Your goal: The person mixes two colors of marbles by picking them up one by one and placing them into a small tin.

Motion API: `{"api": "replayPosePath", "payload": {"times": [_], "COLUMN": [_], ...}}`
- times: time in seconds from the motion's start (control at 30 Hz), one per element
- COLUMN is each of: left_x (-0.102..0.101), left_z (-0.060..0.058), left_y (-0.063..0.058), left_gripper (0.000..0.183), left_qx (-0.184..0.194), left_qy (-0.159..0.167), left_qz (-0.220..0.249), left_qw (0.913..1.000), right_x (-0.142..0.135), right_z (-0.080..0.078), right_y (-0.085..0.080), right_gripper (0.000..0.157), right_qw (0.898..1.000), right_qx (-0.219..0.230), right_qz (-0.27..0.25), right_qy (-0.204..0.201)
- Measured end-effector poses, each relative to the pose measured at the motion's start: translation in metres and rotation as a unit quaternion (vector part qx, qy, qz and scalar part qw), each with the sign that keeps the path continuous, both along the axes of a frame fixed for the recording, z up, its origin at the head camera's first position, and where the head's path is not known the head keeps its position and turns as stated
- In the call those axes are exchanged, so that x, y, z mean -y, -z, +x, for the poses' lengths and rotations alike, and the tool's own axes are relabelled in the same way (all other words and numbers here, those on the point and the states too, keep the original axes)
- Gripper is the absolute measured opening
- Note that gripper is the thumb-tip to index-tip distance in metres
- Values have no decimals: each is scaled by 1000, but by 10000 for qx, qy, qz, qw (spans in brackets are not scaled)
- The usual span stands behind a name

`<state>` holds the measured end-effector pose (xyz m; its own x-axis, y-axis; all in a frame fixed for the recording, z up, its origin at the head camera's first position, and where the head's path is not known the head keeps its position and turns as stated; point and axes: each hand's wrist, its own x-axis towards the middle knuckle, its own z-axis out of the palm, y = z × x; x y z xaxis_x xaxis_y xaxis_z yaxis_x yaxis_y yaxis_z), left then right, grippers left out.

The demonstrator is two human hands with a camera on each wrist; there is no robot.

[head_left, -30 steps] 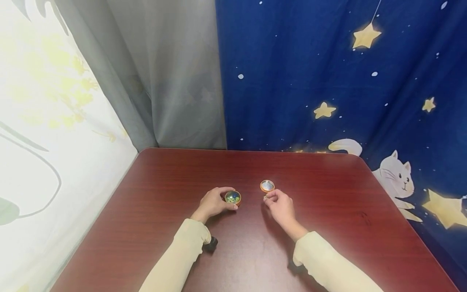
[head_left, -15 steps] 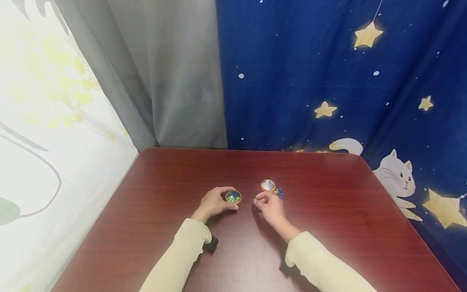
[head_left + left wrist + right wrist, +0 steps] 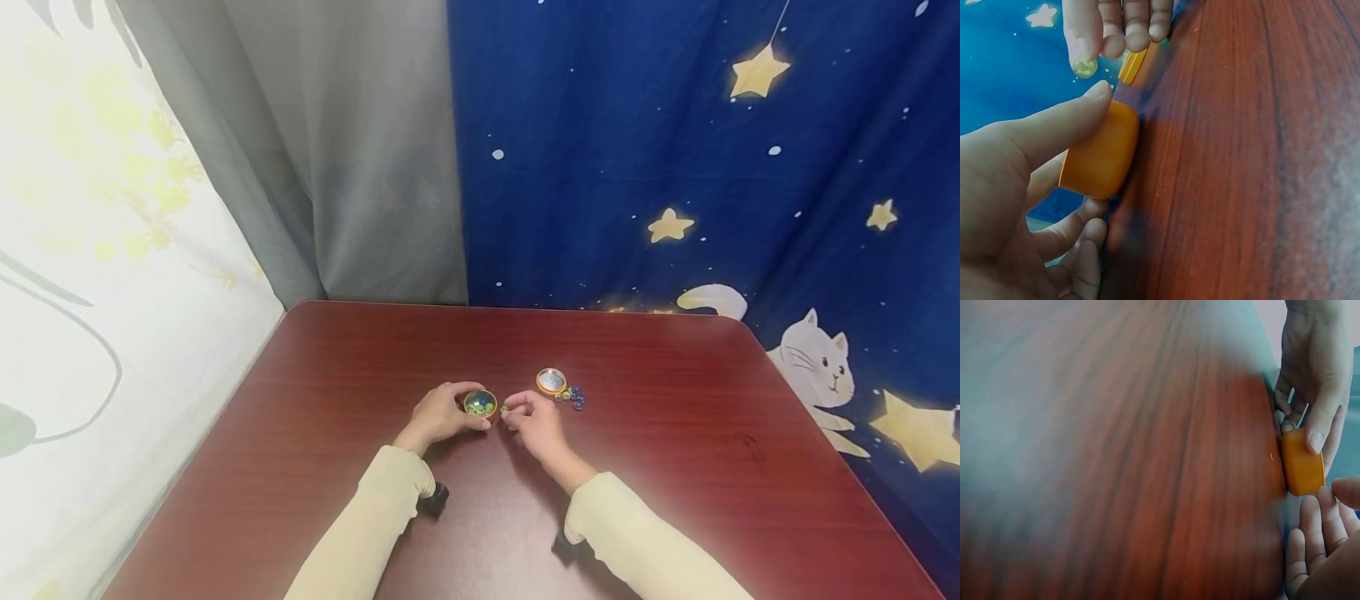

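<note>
My left hand [image 3: 438, 414] grips a small round orange tub [image 3: 1100, 153] between thumb and fingers, keeping it upright on the table. Inside lie several green and blue marbles [image 3: 480, 409]. My right hand [image 3: 536, 425] is just right of the tub, its thumb and index finger pinching a clear yellow-green marble [image 3: 1085, 67] close to the rim. Behind the right hand, an orange lid [image 3: 551, 381] rests with its silvery inside up. Several loose blue and yellow-green marbles [image 3: 577, 397] lie at its right.
Everything stands on a dark red wood-grain table [image 3: 360, 358]. Beyond its far edge hang a grey curtain [image 3: 375, 167] and a blue one [image 3: 570, 208] with stars. A white patterned cloth [image 3: 112, 333] hangs at the left.
My right hand has moved left from the lid toward the tub with the marble, uncovering the loose marbles beside the lid. The left hand and tub have stayed in place.
</note>
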<state>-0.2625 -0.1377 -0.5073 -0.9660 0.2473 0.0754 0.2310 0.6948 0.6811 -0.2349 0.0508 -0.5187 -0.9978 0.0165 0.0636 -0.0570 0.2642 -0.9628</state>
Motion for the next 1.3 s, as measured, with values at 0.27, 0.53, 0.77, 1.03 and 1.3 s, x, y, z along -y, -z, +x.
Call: {"api": "replayPosePath", "payload": {"times": [0.27,0.53,0.77,1.03,1.3], "left_x": [0,0,0,0,-1], "left_z": [-2,-3,-4,-4,-4], "left_y": [-1,1,2,1,-3], "left_gripper": [57,53,54,56,57], "left_qx": [58,44,38,98,199], "left_qy": [-28,64,23,30,-23], "left_qz": [-50,-35,-33,-41,-98], "left_qw": [10000,10000,10000,9999,9998], "right_x": [10,15,16,14,12], "right_z": [-3,-4,-5,-5,-5], "right_y": [2,5,7,6,3], "right_gripper": [16,18,15,13,11], "right_qw": [9999,9999,9998,9994,9982], "right_qx": [-69,-155,-183,-176,-354], "right_qz": [-116,13,96,303,478], "right_qy": [-72,-32,13,12,-59]}}
